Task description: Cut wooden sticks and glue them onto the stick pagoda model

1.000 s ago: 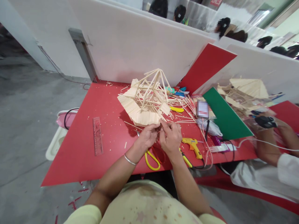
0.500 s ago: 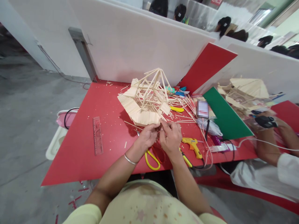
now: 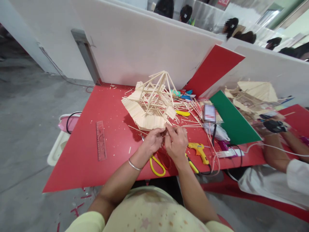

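Observation:
A model of pale wooden sticks (image 3: pixel 152 122) stands on the red table, with a slatted, several-sided skirt and an open pointed frame of sticks (image 3: pixel 158 85) above it. At its near corner my left hand (image 3: pixel 154 140) is closed, thumb and fingertips at the slatted edge. Close beside it, my right hand (image 3: pixel 177 141) is pinched, with its index finger against the same corner. Whatever small piece lies between the right fingertips is hidden. Below my hands lie yellow-handled scissors (image 3: pixel 157 166); a yellow glue gun (image 3: pixel 200 152) rests to the right of my right hand.
Loose sticks (image 3: pixel 190 124) and offcuts are strewn behind and right of the model. A clear ruler (image 3: pixel 100 140) lies left on the red table (image 3: pixel 79 161). Yellow-handled pliers (image 3: pixel 192 165), a power strip (image 3: pixel 230 153) and a green board (image 3: pixel 238 120) are rightward. A co-worker's arms (image 3: pixel 276 148) show beyond.
My hands and the stick model stay practically where they were. At the far right, the co-worker's hands and arm have shifted slightly.

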A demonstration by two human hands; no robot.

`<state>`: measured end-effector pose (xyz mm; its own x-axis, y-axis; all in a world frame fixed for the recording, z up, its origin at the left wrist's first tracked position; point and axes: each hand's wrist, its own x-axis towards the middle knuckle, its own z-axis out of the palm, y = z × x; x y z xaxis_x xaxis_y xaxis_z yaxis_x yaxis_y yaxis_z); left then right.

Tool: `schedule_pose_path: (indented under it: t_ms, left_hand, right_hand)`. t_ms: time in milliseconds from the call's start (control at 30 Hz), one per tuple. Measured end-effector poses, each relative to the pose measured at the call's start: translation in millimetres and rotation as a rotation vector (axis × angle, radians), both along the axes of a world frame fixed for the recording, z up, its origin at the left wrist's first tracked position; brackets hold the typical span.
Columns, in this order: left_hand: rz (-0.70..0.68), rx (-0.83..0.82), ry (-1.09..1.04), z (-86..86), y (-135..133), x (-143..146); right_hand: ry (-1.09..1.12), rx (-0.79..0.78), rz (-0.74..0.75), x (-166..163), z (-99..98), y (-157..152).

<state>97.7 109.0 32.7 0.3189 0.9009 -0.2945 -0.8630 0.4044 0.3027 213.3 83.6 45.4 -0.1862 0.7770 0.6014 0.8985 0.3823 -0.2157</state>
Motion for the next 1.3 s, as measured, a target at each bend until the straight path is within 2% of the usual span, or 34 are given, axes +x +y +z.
schedule_pose_path:
  t_ms: [833,1300]
  left_hand:
    - [-0.012,0.031,0.036,-4.1,1.0,0.0]
    - [-0.022,0.047,-0.023,-5.0,0.3,-2.3]
  right_hand:
    - [0.011,-0.006,-0.005,0.6,-1.8,0.0]
    - [0.017,-0.013,-0.007,-0.3,-0.1,-2.6]
